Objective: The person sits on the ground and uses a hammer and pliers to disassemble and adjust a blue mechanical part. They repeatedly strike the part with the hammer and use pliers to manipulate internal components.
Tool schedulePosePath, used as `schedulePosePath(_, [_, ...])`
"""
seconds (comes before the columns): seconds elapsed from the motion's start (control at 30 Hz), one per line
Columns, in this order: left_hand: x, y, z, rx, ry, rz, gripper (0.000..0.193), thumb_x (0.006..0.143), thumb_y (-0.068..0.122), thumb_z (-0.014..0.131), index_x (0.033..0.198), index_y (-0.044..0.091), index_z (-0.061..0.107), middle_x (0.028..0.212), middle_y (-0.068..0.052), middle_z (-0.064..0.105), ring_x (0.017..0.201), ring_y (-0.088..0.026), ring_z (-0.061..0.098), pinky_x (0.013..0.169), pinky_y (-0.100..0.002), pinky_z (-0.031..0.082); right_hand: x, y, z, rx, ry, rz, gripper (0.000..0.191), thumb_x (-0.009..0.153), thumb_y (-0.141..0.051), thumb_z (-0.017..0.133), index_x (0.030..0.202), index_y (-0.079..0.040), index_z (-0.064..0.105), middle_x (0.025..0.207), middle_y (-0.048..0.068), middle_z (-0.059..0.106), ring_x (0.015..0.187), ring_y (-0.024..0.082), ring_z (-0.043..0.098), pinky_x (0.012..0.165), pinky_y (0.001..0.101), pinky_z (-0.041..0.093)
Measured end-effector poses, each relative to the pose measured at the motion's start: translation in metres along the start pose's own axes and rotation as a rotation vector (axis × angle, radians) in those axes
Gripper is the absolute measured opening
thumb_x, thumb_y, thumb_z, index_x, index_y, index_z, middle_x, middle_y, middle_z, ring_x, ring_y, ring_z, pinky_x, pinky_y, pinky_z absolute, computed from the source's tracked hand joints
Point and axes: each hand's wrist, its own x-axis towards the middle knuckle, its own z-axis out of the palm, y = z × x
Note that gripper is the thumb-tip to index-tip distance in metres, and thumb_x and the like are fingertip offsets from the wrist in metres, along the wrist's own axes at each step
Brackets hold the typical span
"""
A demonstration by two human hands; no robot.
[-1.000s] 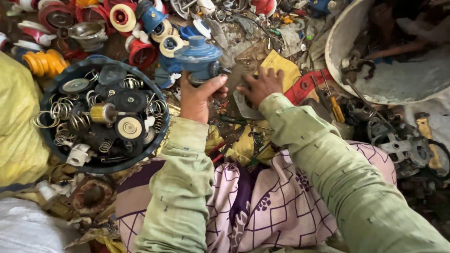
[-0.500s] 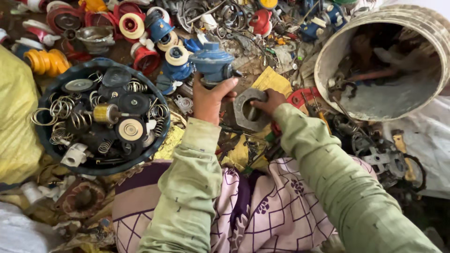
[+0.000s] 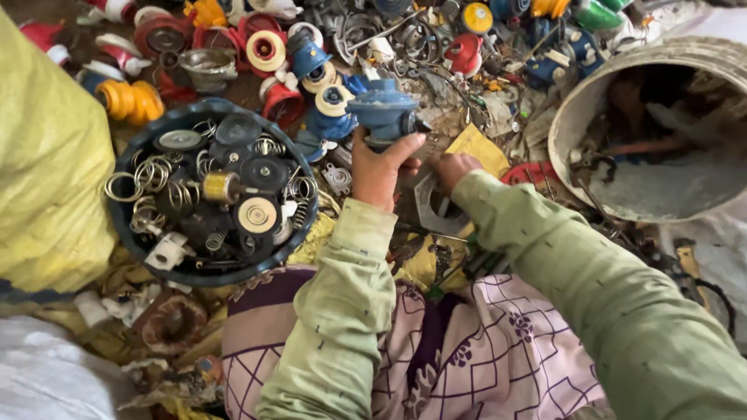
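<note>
1. Left hand is clamped around the underside of a blue regulator body, holding it up above the scrap heap, thumb wrapped along its right side.
2. Right hand sits just beside the left one, fingers curled down onto a grey metal plate; whether it grips the plate or only presses on it cannot be told.
3. Yellow sack fills the left edge.
4. Large pale bucket lies tipped at the right, its mouth facing the camera.
5. Dark round basin to the left of the hands holds springs, black discs and a brass piece.
6. Red, white and blue caps lie scattered beyond the regulator.
7. Yellow scrap lies just past the right hand.
</note>
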Motion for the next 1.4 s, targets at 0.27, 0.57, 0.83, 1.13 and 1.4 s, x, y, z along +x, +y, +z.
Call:
schedulePosePath(0.27, [-0.007, -0.007, -0.001, 0.161, 0.039, -0.067, 0.062, 0.072, 0.01, 0.085, 0.123, 0.005, 0.051, 0.085, -0.005, 0.07, 0.053, -0.014, 0.065, 0.044, -0.027, 0.05, 0.006, 0.052, 0.023, 0.159, 0.034, 0.3, 0.057, 0.078, -0.028, 0.079, 0.132, -0.017, 0.064, 0.116, 0.016, 0.073, 0.106, 0.038, 0.07, 0.089, 0.0507, 0.056])
schedulePosePath(0.57, [-0.004, -0.029, -0.002, 0.266, -0.032, -0.084, 0.056, 0.074, 0.008, 0.085, 0.121, 0.002, 0.055, 0.08, -0.01, 0.068, 0.052, -0.014, 0.062, 0.044, -0.028, 0.048, -0.094, 0.087, 0.06, 0.66, 0.453, 0.554, 0.088, 0.081, -0.052, 0.086, 0.146, -0.003, 0.054, 0.12, 0.025, 0.07, 0.107, 0.039, 0.068, 0.093, 0.0452, 0.054])
schedulePosePath(0.83, [-0.014, -0.066, -0.026, 0.924, -0.091, 0.295, 0.076, 0.066, 0.023, 0.09, 0.129, 0.001, 0.055, 0.108, -0.015, 0.073, 0.095, -0.034, 0.073, 0.085, -0.044, 0.057, -0.124, 0.036, 0.139, 2.21, 0.361, 0.491, 0.046, 0.09, -0.005, 0.067, 0.134, 0.004, 0.055, 0.125, 0.015, 0.066, 0.115, 0.031, 0.064, 0.104, 0.0449, 0.051])
schedulePosePath(1.13, [-0.014, -0.118, -0.037, 1.477, -0.247, 0.081, 0.085, 0.056, 0.032, 0.089, 0.127, 0.006, 0.049, 0.103, -0.027, 0.071, 0.097, -0.049, 0.067, 0.084, -0.053, 0.054, -0.132, 0.045, 0.142, 2.474, 0.251, 0.288, 0.065, 0.081, 0.007, 0.052, 0.146, 0.002, 0.048, 0.14, 0.012, 0.061, 0.125, 0.026, 0.06, 0.108, 0.0398, 0.047])
schedulePosePath(1.4, [-0.016, -0.126, -0.035, 1.607, -0.289, -0.09, 0.085, 0.058, 0.033, 0.089, 0.128, 0.007, 0.047, 0.103, -0.028, 0.071, 0.097, -0.05, 0.068, 0.084, -0.056, 0.053, -0.117, 0.048, 0.168, 2.521, 0.272, 0.263, 0.061, 0.089, 0.004, 0.055, 0.149, 0.007, 0.046, 0.134, 0.016, 0.06, 0.121, 0.027, 0.06, 0.105, 0.0397, 0.049])
